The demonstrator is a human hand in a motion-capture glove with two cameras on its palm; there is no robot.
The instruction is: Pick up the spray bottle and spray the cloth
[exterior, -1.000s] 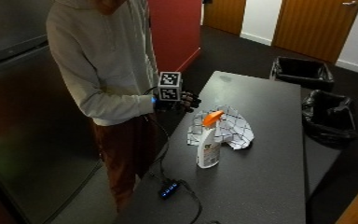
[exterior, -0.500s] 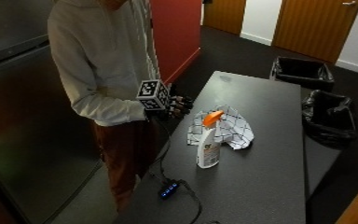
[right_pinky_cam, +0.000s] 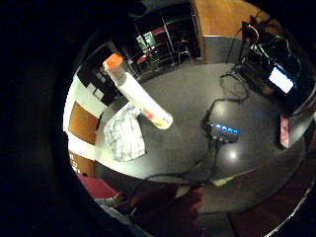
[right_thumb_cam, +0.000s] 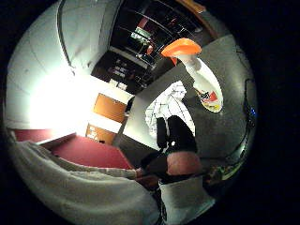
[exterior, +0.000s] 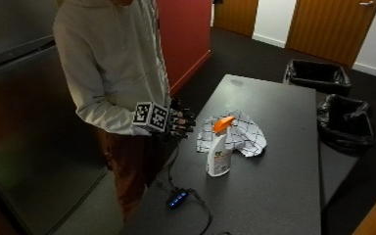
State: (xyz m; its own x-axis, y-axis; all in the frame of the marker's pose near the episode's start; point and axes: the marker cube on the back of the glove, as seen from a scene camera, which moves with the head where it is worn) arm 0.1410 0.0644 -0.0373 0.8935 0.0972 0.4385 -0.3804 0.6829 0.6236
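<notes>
The spray bottle (exterior: 219, 151) is what you're after, but read the table from the left first. Your gloved right hand (exterior: 177, 123) hangs at the table's left edge, holding nothing; its fingers look loosely curled, though the outside view doesn't show them clearly. Just right of it and slightly nearer the camera, the bottle stands upright on the dark table (exterior: 279, 166), long axis vertical, orange trigger head (exterior: 223, 123) on top with its nozzle pointing right and away, toward the cloth (exterior: 237, 135). The checked cloth lies crumpled right behind the bottle, touching or nearly so. Your reach therefore runs rightward across the table edge, and I'd judge the neck below the trigger the natural place to take hold. Near the front-left edge sits a small hub with blue lights (exterior: 176, 199), cable trailing.
</notes>
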